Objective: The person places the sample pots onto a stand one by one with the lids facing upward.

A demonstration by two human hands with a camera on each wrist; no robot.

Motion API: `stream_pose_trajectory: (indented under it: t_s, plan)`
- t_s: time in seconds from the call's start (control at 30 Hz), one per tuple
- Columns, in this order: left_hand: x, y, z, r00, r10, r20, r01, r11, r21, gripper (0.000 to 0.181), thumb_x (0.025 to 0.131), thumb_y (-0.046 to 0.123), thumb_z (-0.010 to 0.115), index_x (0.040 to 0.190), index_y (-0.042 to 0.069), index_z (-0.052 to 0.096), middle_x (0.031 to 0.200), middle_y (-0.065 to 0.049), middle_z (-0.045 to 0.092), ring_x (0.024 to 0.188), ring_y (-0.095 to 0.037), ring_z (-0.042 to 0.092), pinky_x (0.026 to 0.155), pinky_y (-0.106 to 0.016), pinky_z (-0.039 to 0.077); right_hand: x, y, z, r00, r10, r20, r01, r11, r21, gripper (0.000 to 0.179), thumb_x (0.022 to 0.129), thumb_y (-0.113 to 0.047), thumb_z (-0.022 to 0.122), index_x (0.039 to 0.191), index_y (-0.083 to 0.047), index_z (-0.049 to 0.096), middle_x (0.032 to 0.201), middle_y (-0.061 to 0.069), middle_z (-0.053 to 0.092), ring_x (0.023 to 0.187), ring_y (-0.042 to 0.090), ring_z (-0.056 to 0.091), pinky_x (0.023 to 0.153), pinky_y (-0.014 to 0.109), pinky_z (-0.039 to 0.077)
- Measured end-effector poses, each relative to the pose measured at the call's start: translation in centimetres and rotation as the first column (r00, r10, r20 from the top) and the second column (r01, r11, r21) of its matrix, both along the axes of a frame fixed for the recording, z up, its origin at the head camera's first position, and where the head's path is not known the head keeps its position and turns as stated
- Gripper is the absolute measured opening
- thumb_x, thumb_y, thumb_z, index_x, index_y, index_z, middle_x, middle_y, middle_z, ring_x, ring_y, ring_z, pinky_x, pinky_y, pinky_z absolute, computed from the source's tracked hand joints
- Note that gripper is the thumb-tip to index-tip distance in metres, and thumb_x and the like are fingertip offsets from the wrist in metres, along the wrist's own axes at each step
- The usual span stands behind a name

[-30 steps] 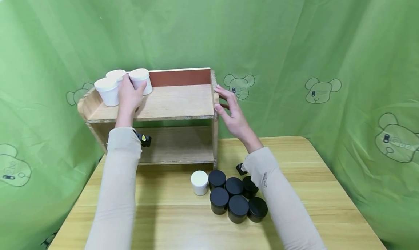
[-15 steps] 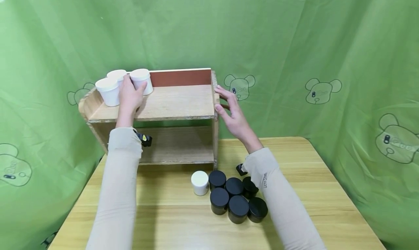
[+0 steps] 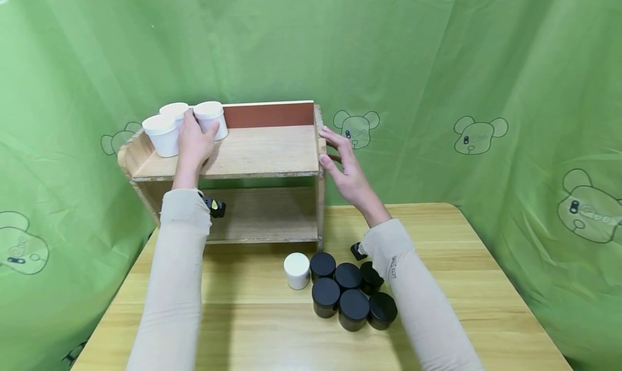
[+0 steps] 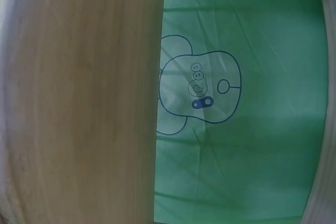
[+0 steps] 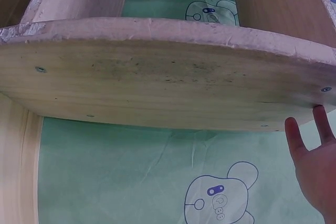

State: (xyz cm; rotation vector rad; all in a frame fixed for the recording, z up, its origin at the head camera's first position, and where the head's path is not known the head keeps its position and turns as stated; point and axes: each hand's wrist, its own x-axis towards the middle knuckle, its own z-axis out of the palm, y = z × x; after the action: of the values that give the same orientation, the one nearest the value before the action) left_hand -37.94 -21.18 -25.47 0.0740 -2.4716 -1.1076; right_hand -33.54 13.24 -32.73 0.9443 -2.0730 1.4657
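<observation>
In the head view my left hand (image 3: 194, 147) is over the top board of a wooden two-tier shelf (image 3: 272, 149). It grips a white lidded jar (image 3: 211, 114), thumb on the right side and fingers on the left. Two more white jars stand just to the left, a front jar (image 3: 162, 136) and a back jar (image 3: 173, 109). My right hand (image 3: 351, 176) has its fingertips at the outside of the shelf's right side panel (image 3: 319, 198). The right wrist view shows two relaxed fingers (image 5: 295, 135) of that hand by the panel. The left hand is out of sight in the left wrist view.
On the wooden table (image 3: 437, 268), in front of the shelf, stands another white jar (image 3: 297, 271). Several black lidded jars (image 3: 353, 309) cluster beside it, close to the right forearm. The lower shelf board (image 3: 262, 214) lies under the top one. A green curtain (image 3: 413, 63) surrounds the table.
</observation>
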Motion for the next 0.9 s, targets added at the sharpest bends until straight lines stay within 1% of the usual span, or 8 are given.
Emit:
stream_pose_trajectory:
  t_s: [0.13, 0.33, 0.4, 0.5, 0.6, 0.73, 0.83, 0.9]
  plan:
    - [0.1, 0.4, 0.1, 1.000, -0.007, -0.013, 0.007, 1.000, -0.006, 0.079, 0.105, 0.032, 0.058, 0.162, -0.001, 0.015, 0.166, -0.026, 0.028, 0.154, -0.038, 0.029, 0.130, -0.046, 0.023, 0.0, 0.2, 0.1, 1.000, -0.002, 0.011, 0.002, 1.000, -0.008, 0.051, 0.108, -0.013, 0.051, 0.157, -0.020, 0.038, 0.169, 0.004, 0.026, 0.148, 0.031, 0.037, 0.118, 0.060, 0.039]
    - [0.3, 0.8, 0.3, 0.999, -0.005, -0.034, 0.004, 1.000, -0.019, 0.081, 0.104, 0.030, 0.060, 0.162, -0.001, 0.013, 0.166, -0.027, 0.027, 0.155, -0.039, 0.028, 0.130, -0.047, 0.021, 0.0, 0.2, 0.3, 1.000, -0.002, 0.012, 0.002, 1.000, -0.005, 0.052, 0.107, -0.012, 0.052, 0.157, -0.020, 0.038, 0.170, 0.008, 0.025, 0.148, 0.032, 0.037, 0.118, 0.060, 0.038]
    - [0.5, 0.8, 0.4, 0.999, -0.004, -0.039, 0.002, 1.000, -0.026, 0.083, 0.103, 0.030, 0.061, 0.163, -0.001, 0.012, 0.166, -0.027, 0.026, 0.155, -0.040, 0.026, 0.130, -0.048, 0.021, 0.0, 0.2, 0.4, 1.000, -0.005, 0.015, 0.005, 1.000, 0.001, 0.051, 0.108, -0.012, 0.052, 0.157, -0.020, 0.038, 0.169, 0.008, 0.026, 0.148, 0.031, 0.037, 0.118, 0.059, 0.039]
    - [1.1, 0.9, 0.4, 0.999, 0.013, -0.038, -0.014, 0.999, -0.031, 0.087, 0.103, 0.032, 0.061, 0.164, -0.001, 0.008, 0.168, -0.027, 0.022, 0.156, -0.041, 0.023, 0.130, -0.049, 0.019, 0.0, 0.2, 0.4, 1.000, -0.006, 0.021, 0.006, 1.000, 0.011, 0.051, 0.108, -0.014, 0.052, 0.157, -0.021, 0.038, 0.169, 0.005, 0.026, 0.148, 0.030, 0.038, 0.119, 0.059, 0.038]
    - [1.8, 1.0, 0.3, 0.998, 0.024, -0.057, -0.026, 0.999, -0.034, 0.088, 0.102, 0.032, 0.061, 0.164, -0.001, 0.007, 0.167, -0.028, 0.022, 0.156, -0.042, 0.023, 0.130, -0.050, 0.018, -0.1, 0.1, 0.4, 1.000, -0.008, 0.020, 0.007, 1.000, 0.016, 0.051, 0.108, -0.016, 0.052, 0.157, -0.022, 0.038, 0.169, 0.002, 0.026, 0.148, 0.030, 0.038, 0.119, 0.058, 0.038]
    - [3.0, 1.3, 0.1, 0.993, -0.002, -0.115, -0.003, 0.999, -0.042, 0.086, 0.102, 0.032, 0.062, 0.164, 0.000, 0.012, 0.165, -0.027, 0.028, 0.154, -0.041, 0.028, 0.129, -0.050, 0.022, -0.2, 0.0, 0.3, 1.000, -0.010, 0.015, 0.009, 1.000, 0.016, 0.051, 0.108, -0.015, 0.052, 0.157, -0.021, 0.037, 0.169, 0.002, 0.026, 0.148, 0.030, 0.038, 0.119, 0.058, 0.038]
    - [4.5, 1.6, -0.2, 0.984, -0.036, -0.177, 0.028, 0.998, -0.048, 0.082, 0.102, 0.031, 0.063, 0.164, 0.003, 0.018, 0.161, -0.025, 0.035, 0.149, -0.039, 0.037, 0.125, -0.051, 0.030, -0.3, 0.1, 0.3, 1.000, -0.005, 0.014, 0.005, 1.000, 0.018, 0.052, 0.108, -0.014, 0.052, 0.157, -0.021, 0.037, 0.169, 0.004, 0.026, 0.148, 0.031, 0.038, 0.118, 0.060, 0.038]
    - [5.8, 1.9, -0.5, 0.972, -0.066, -0.226, 0.054, 0.997, -0.057, 0.078, 0.102, 0.030, 0.064, 0.163, 0.005, 0.023, 0.159, -0.023, 0.038, 0.145, -0.038, 0.041, 0.123, -0.052, 0.034, -0.2, 0.1, 0.3, 1.000, -0.004, 0.014, 0.003, 1.000, 0.023, 0.052, 0.108, -0.014, 0.052, 0.157, -0.021, 0.037, 0.169, 0.003, 0.026, 0.148, 0.031, 0.038, 0.118, 0.061, 0.038]
